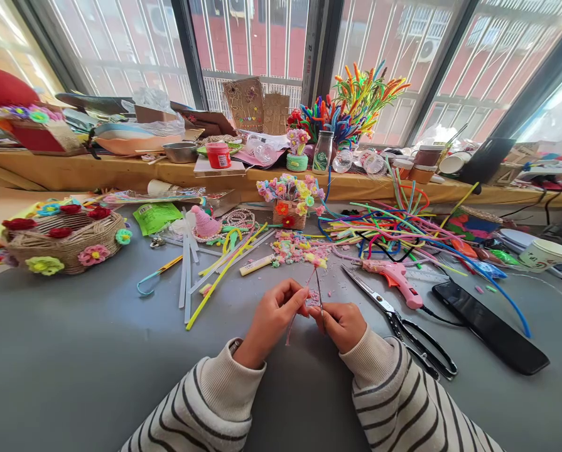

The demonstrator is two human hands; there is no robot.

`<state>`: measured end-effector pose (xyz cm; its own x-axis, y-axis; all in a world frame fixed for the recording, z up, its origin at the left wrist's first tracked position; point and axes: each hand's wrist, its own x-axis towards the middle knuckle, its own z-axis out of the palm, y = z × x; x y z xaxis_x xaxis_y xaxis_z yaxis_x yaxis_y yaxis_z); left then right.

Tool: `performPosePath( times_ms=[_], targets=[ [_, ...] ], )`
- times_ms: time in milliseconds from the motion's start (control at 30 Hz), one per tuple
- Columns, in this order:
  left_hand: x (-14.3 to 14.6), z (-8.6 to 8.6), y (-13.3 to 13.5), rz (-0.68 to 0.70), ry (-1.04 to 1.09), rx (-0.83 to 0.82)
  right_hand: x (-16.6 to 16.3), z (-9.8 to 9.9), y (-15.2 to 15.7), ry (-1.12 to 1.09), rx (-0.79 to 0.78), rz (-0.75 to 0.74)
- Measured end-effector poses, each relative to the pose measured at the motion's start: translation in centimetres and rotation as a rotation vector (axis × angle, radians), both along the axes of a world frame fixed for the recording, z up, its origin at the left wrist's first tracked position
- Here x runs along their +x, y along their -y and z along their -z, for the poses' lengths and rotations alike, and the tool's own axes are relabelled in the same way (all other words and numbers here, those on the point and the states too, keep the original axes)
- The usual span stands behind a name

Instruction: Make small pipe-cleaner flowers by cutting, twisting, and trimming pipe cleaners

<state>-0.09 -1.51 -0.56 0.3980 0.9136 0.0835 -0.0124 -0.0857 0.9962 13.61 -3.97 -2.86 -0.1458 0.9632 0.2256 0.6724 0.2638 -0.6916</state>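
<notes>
My left hand [277, 312] is closed in a pinch around a thin pink strand [288, 333], whose loose end hangs below the fingers. Thumb and fingers of my right hand [341, 325] pinch a thin dark stick-like piece [318, 287]; its exact kind is unclear. Strand and stick slant up and meet near a small fluffy pink-and-yellow piece [316, 258]. Both hands are close together above the grey table [167, 383]. Just beyond them lies a pile of small pastel bits [290, 246]. Large scissors [385, 304] lie open to the right.
Right of the scissors lie a pink glue gun [396, 279] and a black phone [490, 326]. Pipe cleaners [384, 229] spread behind. On the left are glue sticks [186, 276], a crochet hook [161, 274] and a twine basket [64, 245]. A flower box [290, 216] stands ahead.
</notes>
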Motion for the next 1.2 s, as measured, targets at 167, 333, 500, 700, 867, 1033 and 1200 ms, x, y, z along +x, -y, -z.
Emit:
performPosePath(
  times_ms=[167, 333, 500, 700, 867, 1033, 1200],
  targets=[
    [-0.07, -0.07, 0.02, -0.007, -0.023, 0.018, 0.02, 0.11, 0.11, -0.019, -0.002, -0.011],
    [-0.04, -0.02, 0.00, 0.000, -0.041, 0.045, 0.02, 0.17, 0.16, -0.033, -0.031, -0.010],
    [-0.03, 0.19, 0.00, -0.010, -0.071, 0.092, -0.15, 0.18, 0.29, -0.072, 0.008, 0.040],
    [-0.07, 0.42, -0.07, -0.074, -0.139, 0.202, 0.33, -0.53, 0.41, -0.117, -0.027, -0.074],
    [-0.19, 0.40, -0.24, -0.162, -0.170, 0.289, 0.53, -0.69, 0.52, -0.048, 0.137, -0.076],
    [-0.25, 0.14, -0.18, -0.234, -0.208, 0.366, 0.39, -0.50, 0.72, 0.049, 0.244, -0.115],
    [-0.16, 0.26, -0.12, -0.237, -0.223, 0.378, 0.64, -0.60, 0.53, 0.198, 0.193, 0.057]
  ],
)
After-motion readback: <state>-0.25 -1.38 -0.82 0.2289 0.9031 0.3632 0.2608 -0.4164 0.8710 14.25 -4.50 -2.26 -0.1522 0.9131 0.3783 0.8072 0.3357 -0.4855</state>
